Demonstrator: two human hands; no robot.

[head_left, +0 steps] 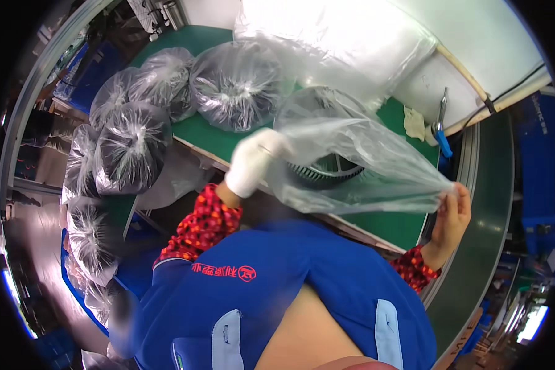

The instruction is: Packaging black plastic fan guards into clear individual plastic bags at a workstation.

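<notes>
A transparent plastic bag [382, 157] is stretched across the green bench in front of me. Inside or beneath its film lies a round black part with a ribbed rim [327, 174]; the film blurs its shape. My left hand [256, 161], in a white glove, is closed at the bag's left side by the part, its fingertips partly hidden. At the right, the bare fingers of my right hand [453, 213] pinch a gathered end of the bag, pulling the film taut. Next to my left hand sits a bagged round part [235, 86] with its film bunched at the centre.
More bagged round parts [132, 148] crowd the left side, some stacked. A pile of plastic film [333, 43] lies at the back. A blue-handled air gun [441, 132] hangs at the right by a pale cloth [414, 122]. A dark green conveyor belt [484, 203] runs along the right.
</notes>
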